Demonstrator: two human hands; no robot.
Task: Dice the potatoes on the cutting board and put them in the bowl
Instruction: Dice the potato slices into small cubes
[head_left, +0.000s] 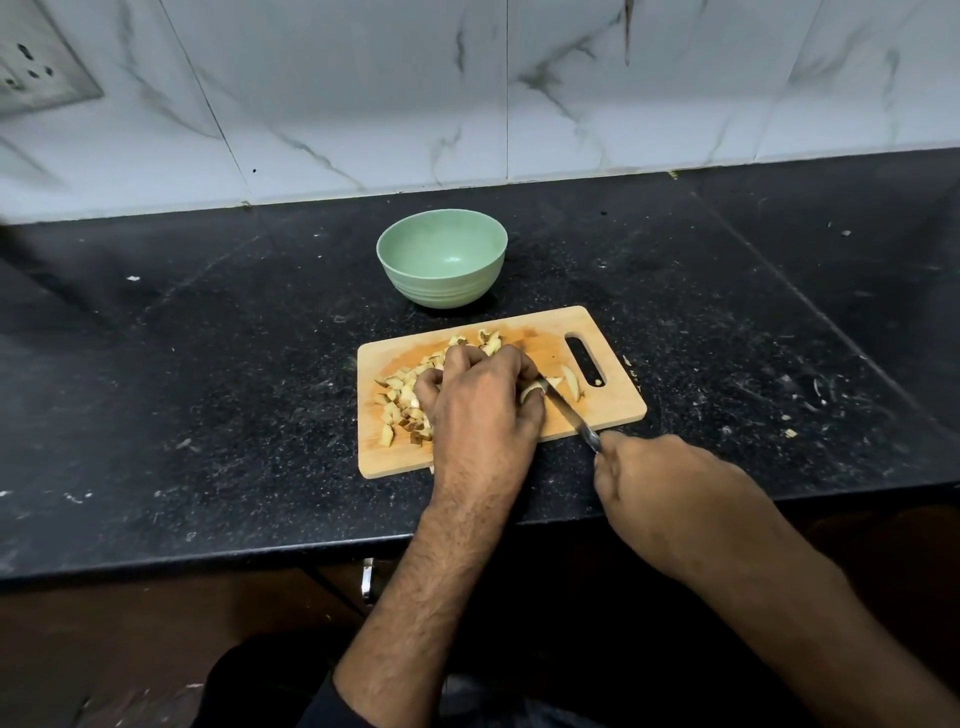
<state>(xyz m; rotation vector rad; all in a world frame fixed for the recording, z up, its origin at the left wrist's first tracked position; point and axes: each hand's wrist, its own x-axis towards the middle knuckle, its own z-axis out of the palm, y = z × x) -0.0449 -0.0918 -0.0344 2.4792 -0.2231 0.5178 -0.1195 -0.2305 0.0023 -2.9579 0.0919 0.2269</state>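
Nearest, at approx 5 o'clock from the board's centre, the right hand (660, 488) sits just off the counter (208, 364) edge w/ fingers curled round the handle of a knife (569, 413). The blade runs up toward 11 o'clock onto the cutting board (613, 410), tip at the potato piece being cut.

Next in, the left hand (483, 400) lies mid-board, fingers bent down & pinning a pale potato wedge (531, 391) against the wood, thumb side touching the blade. Another uncut wedge (571, 382) lies at approx 3 o'clock of that hand, near the board's handle slot.

Diced potato pieces (400, 400) are heaped from 9 o'clock round to 12 o'clock of the left hand, all on the board, skin showing on some.

Farthest, at 12 o'clock just beyond the board's far edge, the green bowl (441, 258) stands upright w/ nothing visible inside.

Progress, as I judge it: dicing is mostly done, approx two wedges left. Transfer to the bowl hasn't begun, so the whole pile has yet to be moved.
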